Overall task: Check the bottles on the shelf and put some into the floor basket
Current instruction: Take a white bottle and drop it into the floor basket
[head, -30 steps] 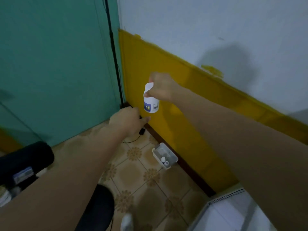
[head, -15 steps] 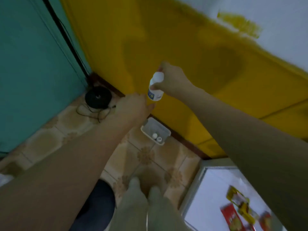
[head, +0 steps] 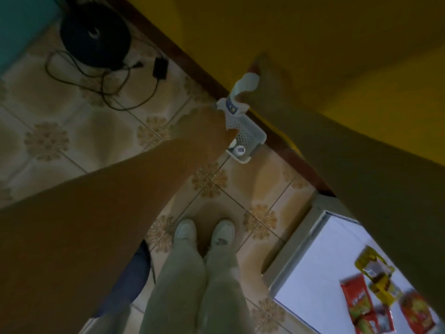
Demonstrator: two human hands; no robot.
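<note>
Looking down, I see the right hand with fingers curled round the white bottle over the floor basket, probably to drop it beside 2 bottles lying inside. The left hand hovers near the rim; whether its fingers are spread I cannot tell.

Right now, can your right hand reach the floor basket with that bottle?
Probably, if you bend: the basket is open-topped, nothing blocks the right hand holding the bottle, but you stand upright.
</note>
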